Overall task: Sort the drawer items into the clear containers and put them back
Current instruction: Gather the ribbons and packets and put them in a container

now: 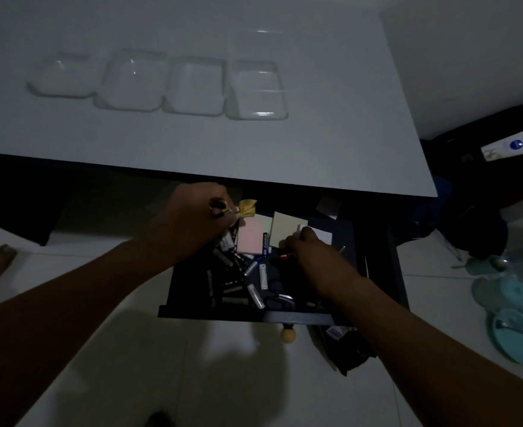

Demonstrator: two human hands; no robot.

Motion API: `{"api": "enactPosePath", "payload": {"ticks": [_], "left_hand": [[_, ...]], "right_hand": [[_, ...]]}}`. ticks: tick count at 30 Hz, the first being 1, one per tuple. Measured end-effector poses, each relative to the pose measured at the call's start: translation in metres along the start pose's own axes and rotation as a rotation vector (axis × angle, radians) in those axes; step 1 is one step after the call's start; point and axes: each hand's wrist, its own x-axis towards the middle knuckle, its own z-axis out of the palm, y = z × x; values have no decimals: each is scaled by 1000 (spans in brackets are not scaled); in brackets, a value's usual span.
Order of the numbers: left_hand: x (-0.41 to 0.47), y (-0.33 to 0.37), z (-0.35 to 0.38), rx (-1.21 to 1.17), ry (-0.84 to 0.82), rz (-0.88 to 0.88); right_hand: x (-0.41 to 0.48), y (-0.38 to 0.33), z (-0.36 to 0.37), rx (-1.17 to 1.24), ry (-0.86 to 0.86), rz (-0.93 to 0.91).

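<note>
The dark drawer [210, 315] stands pulled out below the white table [331, 149]. Inside lie several batteries [261, 277], a pink note pad [249, 238], a pale yellow note pad [286, 229] and black scissors [277, 295]. My left hand [192, 217] hovers over the drawer's back left, closed around a small yellow bow-shaped item [247, 208] and something dark. My right hand [311, 252] reaches into the drawer's right half, fingers curled at a small red-tipped object [284, 256]; the grip itself is hidden. Several empty clear containers [192, 84] sit in a row on the table.
A round wooden knob [288, 334] juts from the drawer front. Dark packets [343, 343] lie on the floor below it. Teal plates [514, 331] and a dark bag [476, 217] are on the floor at right. A white box [505, 147] rests at far right.
</note>
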Motion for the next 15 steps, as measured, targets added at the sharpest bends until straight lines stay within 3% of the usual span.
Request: {"api": "enactPosePath", "payload": {"ticks": [4, 8, 15], "left_hand": [[-4, -10, 0, -74, 117, -89], [-6, -4, 0, -210, 84, -227], [-8, -1, 3, -235, 113, -316]], "right_hand": [[2, -10, 8, 6, -27, -10], [2, -18, 14, -49, -30, 14], [4, -15, 23, 20, 14, 28]]}}
